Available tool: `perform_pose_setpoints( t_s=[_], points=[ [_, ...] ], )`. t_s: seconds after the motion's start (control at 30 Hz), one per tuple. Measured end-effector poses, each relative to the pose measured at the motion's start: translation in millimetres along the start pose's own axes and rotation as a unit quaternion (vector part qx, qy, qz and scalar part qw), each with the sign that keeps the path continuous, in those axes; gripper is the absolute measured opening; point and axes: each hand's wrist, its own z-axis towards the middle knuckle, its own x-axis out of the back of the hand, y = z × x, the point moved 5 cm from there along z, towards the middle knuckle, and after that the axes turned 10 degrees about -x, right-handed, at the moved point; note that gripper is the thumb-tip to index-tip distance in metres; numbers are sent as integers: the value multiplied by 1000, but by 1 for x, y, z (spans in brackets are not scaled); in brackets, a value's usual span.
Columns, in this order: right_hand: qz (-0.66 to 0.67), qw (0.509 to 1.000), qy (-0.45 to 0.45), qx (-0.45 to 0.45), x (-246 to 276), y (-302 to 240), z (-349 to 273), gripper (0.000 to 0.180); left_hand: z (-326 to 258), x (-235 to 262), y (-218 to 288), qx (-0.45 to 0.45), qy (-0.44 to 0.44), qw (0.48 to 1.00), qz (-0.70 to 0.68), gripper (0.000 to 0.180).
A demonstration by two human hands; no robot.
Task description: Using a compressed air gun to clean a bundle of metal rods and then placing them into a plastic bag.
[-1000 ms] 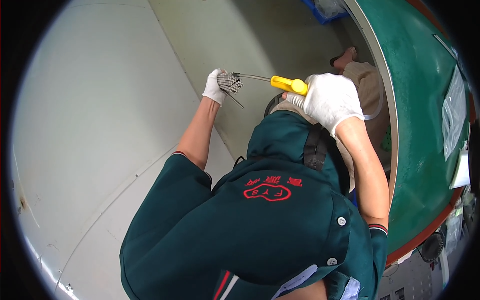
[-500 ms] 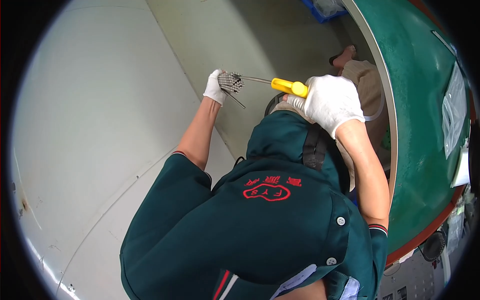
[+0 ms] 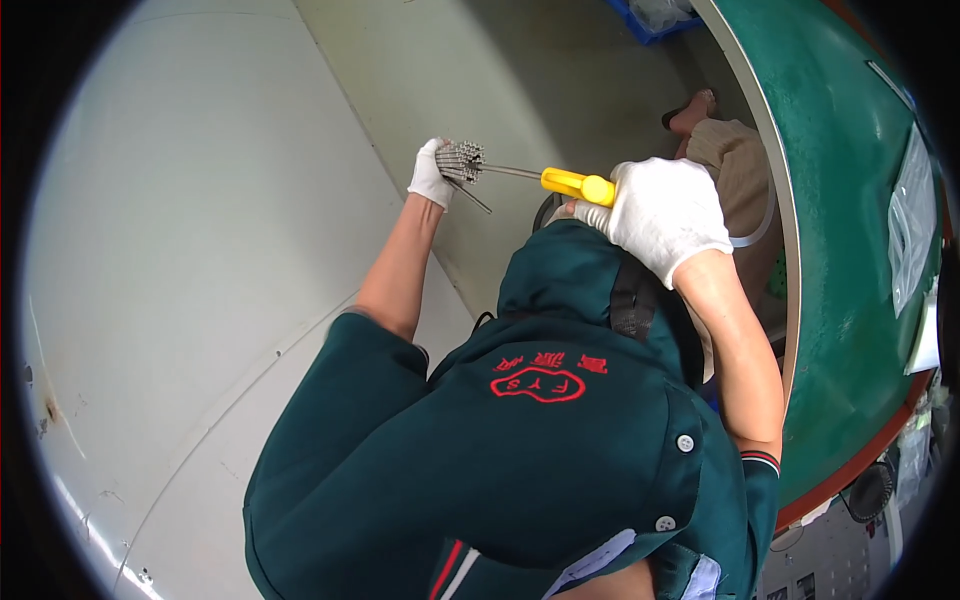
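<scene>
Little has moved since the earlier frames: our two gloved hands sit almost exactly where they were, only a shade lower in the view. We reach our left hand (image 3: pixel 432 172) forward with the forearm stretched out nearly straight, and its fingers are curled tight around a bundle of thin metal rods (image 3: pixel 461 160), whose cut ends face us; one loose rod sticks out below the bundle. Our right hand (image 3: pixel 662 212) is bent at the wrist above the dark green jacket (image 3: pixel 520 450), fist closed around the yellow handle of a tool (image 3: pixel 575 184), and its thin metal shaft runs left until the tip meets the rod ends. Both hands hang over the pale floor (image 3: pixel 200 250), just left of the green bench (image 3: pixel 850 230) with its curved edge.
</scene>
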Motion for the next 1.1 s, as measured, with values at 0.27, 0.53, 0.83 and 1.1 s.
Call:
perform_pose_setpoints(
  t_s=[0.27, 0.53, 0.83, 1.1],
  points=[
    [-2, 1000, -3, 2, 1, 3, 5, 54, -10, -15, -1, 17, 7, 999, -36, 20],
    [1, 1000, 6, -6, 3, 3, 6, 52, -10, -13, 1, 1, 3, 1000, -25, 19],
    [0, 1000, -5, -11, 1, 5, 10, 51, -9, -17, -2, 8, 40, 998, -46, 21],
    [-8, 1000, -15, -8, 1, 3, 1, 44, -13, -17, 4, 20, 45, 997, -60, 26]
  ],
)
